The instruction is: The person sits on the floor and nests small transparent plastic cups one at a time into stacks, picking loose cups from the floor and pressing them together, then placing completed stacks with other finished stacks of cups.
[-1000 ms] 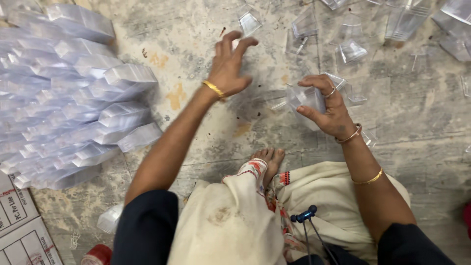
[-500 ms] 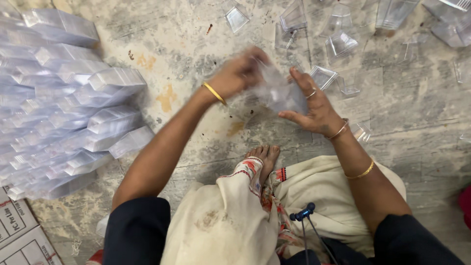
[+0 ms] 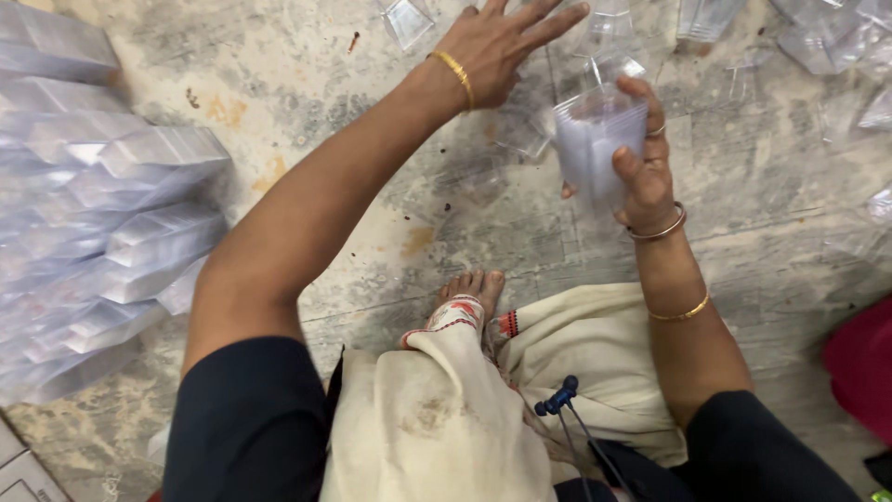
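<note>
Right hand [image 3: 641, 172] wrapped around stack of clear plastic containers [image 3: 595, 149], thumb on near side, fingers [image 3: 636, 98] curled over far side, ring on one finger, two bangles on wrist; stack held tilted above concrete floor [image 3: 390, 186], not touching it. Left hand [image 3: 497, 42] stretched out flat near top edge of view, fingers spread wide, palm down, nothing gripped, gold bangle at wrist; it hovers over loose clear containers [image 3: 604, 28] scattered on floor, contact not clear. One more loose clear piece [image 3: 409, 19] lies just left of that hand. Wrapped bundles of stacked clear containers [image 3: 121, 214] piled at left side of floor, well apart from both hands. Person seated on floor, bare foot [image 3: 469, 288] sticking out from cream fabric [image 3: 437, 409] between arms. Dark sleeves on both upper arms. Red object [image 3: 859, 363] at right edge, kind unclear.
</note>
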`<move>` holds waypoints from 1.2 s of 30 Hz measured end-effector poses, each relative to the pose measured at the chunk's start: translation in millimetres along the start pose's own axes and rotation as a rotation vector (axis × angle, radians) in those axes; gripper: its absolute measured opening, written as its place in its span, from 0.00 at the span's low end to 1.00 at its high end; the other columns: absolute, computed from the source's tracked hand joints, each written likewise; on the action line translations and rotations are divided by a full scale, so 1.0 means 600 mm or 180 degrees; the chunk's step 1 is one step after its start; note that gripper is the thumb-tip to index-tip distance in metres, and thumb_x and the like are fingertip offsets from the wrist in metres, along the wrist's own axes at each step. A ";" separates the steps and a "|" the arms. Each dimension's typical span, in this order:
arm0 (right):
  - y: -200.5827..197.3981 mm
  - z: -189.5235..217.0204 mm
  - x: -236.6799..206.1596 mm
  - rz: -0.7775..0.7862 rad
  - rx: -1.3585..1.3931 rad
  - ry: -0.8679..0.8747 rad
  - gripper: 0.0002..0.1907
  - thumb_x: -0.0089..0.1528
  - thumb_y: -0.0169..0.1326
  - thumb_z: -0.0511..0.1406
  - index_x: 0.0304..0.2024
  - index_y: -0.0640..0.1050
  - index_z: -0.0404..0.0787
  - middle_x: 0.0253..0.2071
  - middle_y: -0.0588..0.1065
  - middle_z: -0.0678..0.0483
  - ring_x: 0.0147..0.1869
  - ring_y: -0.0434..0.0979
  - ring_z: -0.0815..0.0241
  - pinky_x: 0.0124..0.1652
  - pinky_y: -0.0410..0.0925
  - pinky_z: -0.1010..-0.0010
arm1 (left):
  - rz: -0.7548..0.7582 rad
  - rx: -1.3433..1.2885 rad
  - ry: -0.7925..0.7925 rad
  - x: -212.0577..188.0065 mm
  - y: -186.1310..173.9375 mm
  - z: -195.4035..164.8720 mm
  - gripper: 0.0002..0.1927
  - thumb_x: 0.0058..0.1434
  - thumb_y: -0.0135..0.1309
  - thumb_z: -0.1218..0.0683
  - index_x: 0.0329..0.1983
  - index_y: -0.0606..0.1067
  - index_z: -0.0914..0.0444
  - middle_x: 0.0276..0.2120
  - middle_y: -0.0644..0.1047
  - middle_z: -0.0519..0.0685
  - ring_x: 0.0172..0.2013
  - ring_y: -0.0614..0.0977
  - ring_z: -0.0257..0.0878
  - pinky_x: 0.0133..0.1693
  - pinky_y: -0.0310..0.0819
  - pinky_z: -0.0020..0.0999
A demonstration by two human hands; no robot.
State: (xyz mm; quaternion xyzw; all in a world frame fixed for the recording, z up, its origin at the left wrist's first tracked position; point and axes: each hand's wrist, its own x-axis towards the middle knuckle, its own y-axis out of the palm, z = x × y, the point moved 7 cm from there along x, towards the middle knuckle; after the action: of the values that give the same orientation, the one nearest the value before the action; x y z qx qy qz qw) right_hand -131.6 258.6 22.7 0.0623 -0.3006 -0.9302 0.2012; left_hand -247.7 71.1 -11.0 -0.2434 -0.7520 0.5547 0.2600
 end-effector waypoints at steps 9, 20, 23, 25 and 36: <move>-0.016 0.028 -0.001 -0.0185 -0.2650 -0.0538 0.36 0.72 0.60 0.32 0.77 0.58 0.50 0.67 0.66 0.42 0.68 0.68 0.45 0.64 0.66 0.55 | 0.0278 -0.1257 -0.1228 -0.059 -0.051 0.069 0.20 0.56 0.74 0.49 0.38 0.75 0.62 0.38 0.80 0.54 0.42 0.82 0.51 0.43 0.75 0.46; 0.052 0.055 -0.017 0.0373 -0.3457 -0.0818 0.47 0.63 0.69 0.36 0.78 0.58 0.53 0.60 0.70 0.47 0.62 0.71 0.52 0.62 0.67 0.64 | -0.0019 -0.2146 -0.0532 -0.062 -0.189 -0.124 0.11 0.72 0.56 0.51 0.44 0.74 0.65 0.37 0.78 0.55 0.38 0.80 0.50 0.40 0.73 0.43; 0.053 0.044 -0.016 0.0491 -0.3336 -0.0763 0.47 0.61 0.70 0.35 0.77 0.60 0.56 0.60 0.70 0.48 0.62 0.72 0.52 0.62 0.68 0.65 | -0.0100 -0.2144 -0.0488 -0.064 -0.190 -0.121 0.11 0.71 0.55 0.51 0.46 0.75 0.64 0.39 0.81 0.54 0.41 0.83 0.48 0.42 0.75 0.41; 0.052 0.029 -0.014 0.0487 -0.2813 -0.0543 0.49 0.62 0.70 0.36 0.78 0.56 0.54 0.64 0.68 0.50 0.65 0.70 0.53 0.64 0.67 0.66 | 0.0086 -0.2575 -0.0421 -0.068 -0.173 -0.137 0.12 0.72 0.53 0.51 0.51 0.75 0.64 0.41 0.81 0.53 0.42 0.84 0.45 0.44 0.77 0.39; -0.020 0.054 -0.007 -0.0463 -0.0122 -0.0296 0.40 0.69 0.62 0.45 0.75 0.55 0.49 0.61 0.67 0.48 0.54 0.77 0.54 0.37 0.79 0.60 | -0.0708 -0.2135 -0.1534 -0.076 -0.128 -0.068 0.14 0.75 0.52 0.52 0.62 0.74 0.54 0.51 0.81 0.45 0.44 0.84 0.40 0.47 0.79 0.33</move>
State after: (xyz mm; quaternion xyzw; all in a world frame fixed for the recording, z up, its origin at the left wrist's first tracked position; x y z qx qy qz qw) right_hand -139.4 286.6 42.1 0.0368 -0.2864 -0.9498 0.1200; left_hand -192.5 49.8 67.6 -0.0953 -0.9517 0.2890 0.0415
